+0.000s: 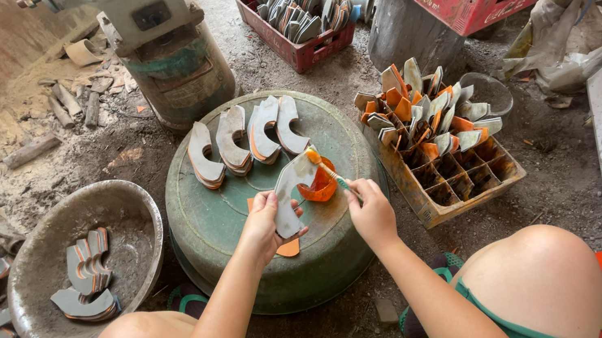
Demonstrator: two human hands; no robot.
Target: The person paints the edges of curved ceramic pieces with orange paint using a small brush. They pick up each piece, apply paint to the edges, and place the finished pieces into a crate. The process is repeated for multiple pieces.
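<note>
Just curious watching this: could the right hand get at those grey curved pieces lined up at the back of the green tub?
Probably yes. The right hand holds a brush, but nothing stands between it and the curved pieces lying open on the tub.

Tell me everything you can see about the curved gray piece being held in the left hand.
The curved gray piece is a flat, crescent-like cutout, pale gray on its face, looking like stiff board or leather. The left hand grips its lower end and holds it upright, tilted slightly, above the upturned green basin. Orange colour shows along its upper edge, where the tip of the small brush in the right hand meets it. Just behind it sits a small orange cup.
</note>
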